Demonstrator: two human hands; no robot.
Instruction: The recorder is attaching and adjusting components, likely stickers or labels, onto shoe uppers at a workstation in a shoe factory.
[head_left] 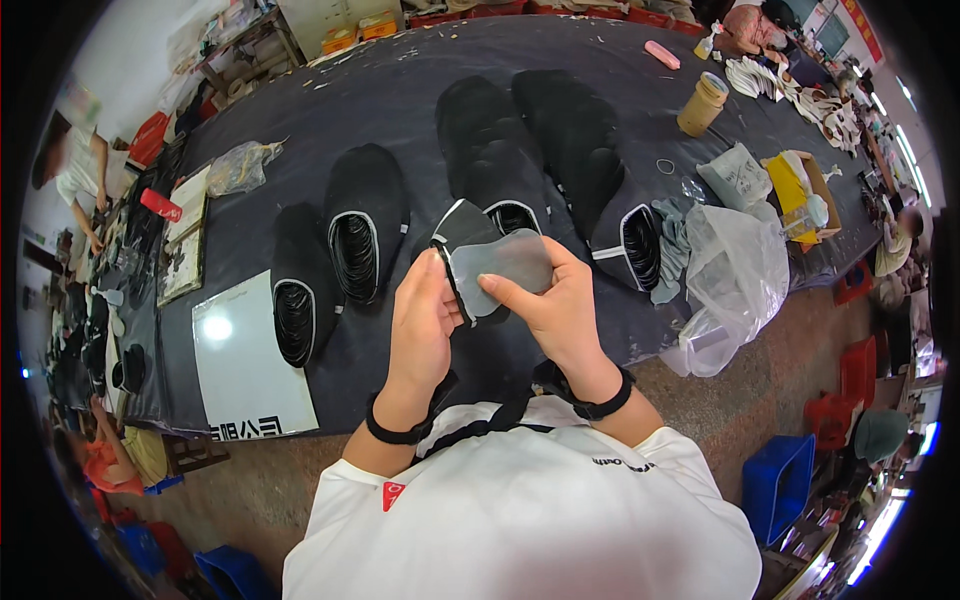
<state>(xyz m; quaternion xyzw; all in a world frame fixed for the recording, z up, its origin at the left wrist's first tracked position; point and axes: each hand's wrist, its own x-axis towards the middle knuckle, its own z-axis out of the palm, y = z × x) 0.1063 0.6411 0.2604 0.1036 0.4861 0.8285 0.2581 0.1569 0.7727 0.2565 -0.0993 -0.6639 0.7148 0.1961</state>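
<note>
My right hand [562, 308] grips a translucent, rounded plastic sheet [505, 262], with the thumb lying flat on its face. Behind the sheet is a black fabric shoe piece [465, 226] with a pale edge, and my left hand [424, 318] pinches its left side between thumb and fingers. Sheet and fabric overlap, and the sheet hides part of the fabric. Beyond my hands lie long nested stacks of black shoe uppers with white-trimmed openings: a left stack [368, 190], a middle stack [482, 130] and a right stack [570, 125]. A shorter stack [297, 240] lies farthest left.
A white board [245, 350] lies at the table's near left. On the right are a clear plastic bag [735, 265], a grey cloth [672, 245], a cardboard box [822, 185] and a tan jar [703, 104]. Blue crates [778, 488] stand on the floor. Other people work nearby.
</note>
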